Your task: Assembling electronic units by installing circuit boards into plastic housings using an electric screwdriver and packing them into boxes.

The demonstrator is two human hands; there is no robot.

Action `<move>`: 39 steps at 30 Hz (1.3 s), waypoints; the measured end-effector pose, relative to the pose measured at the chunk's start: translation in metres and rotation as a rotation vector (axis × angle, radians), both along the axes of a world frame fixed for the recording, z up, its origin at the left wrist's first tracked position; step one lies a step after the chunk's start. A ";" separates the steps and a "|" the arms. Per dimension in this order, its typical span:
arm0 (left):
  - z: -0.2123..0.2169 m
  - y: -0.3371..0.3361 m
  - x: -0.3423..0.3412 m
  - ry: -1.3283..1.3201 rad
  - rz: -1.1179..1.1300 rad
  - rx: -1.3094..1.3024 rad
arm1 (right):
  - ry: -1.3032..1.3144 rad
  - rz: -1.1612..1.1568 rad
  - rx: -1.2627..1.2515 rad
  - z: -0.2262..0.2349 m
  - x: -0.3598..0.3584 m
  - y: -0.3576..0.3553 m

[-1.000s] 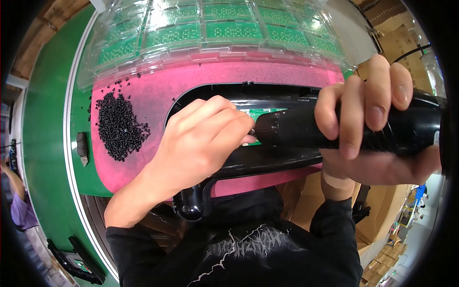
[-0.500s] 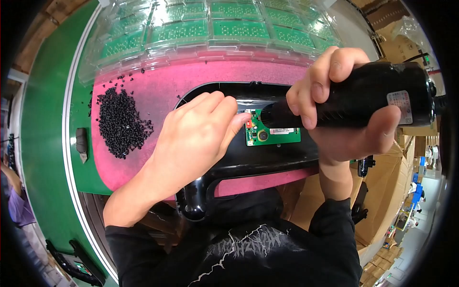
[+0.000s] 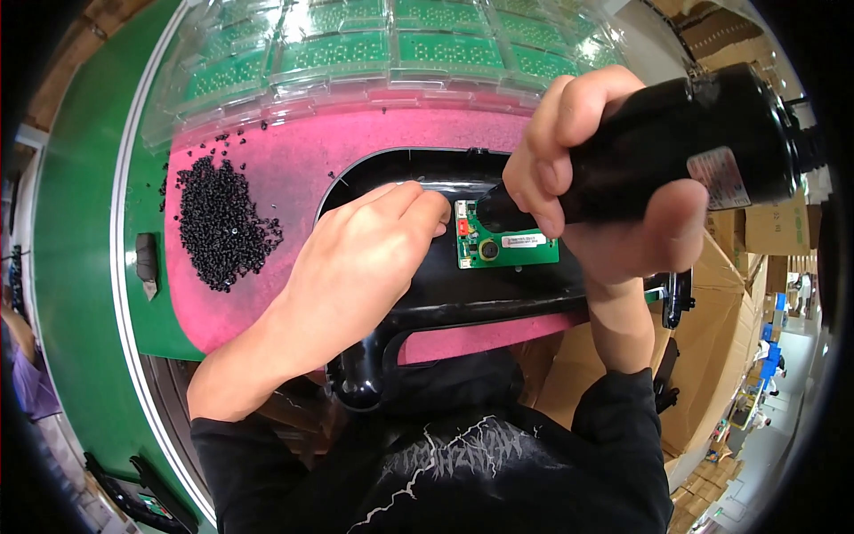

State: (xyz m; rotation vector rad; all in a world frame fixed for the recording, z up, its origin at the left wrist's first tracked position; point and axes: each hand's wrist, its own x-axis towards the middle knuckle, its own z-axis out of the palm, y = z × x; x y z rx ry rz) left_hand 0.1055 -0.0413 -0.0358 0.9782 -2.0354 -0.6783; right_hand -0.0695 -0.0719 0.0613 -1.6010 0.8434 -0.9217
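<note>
We have tipped the driver (image 3: 676, 147) more upright since the earlier frame, its tip now down on the board (image 3: 507, 249). Our right hand (image 3: 605, 178) grips it; our left hand (image 3: 365, 258), fingers curled, presses the black housing (image 3: 463, 303) just left of the board, so fastening looks underway.

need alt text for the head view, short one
A right hand holds a black power screwdriver tip-down on a small green circuit board set in a black plastic housing, which the left hand steadies. The housing lies on a pink mat beside a pile of black screws.
</note>
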 end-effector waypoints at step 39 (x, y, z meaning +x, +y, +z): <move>0.005 0.000 -0.006 -0.077 0.019 -0.121 | -0.165 -0.009 0.134 0.002 -0.022 0.039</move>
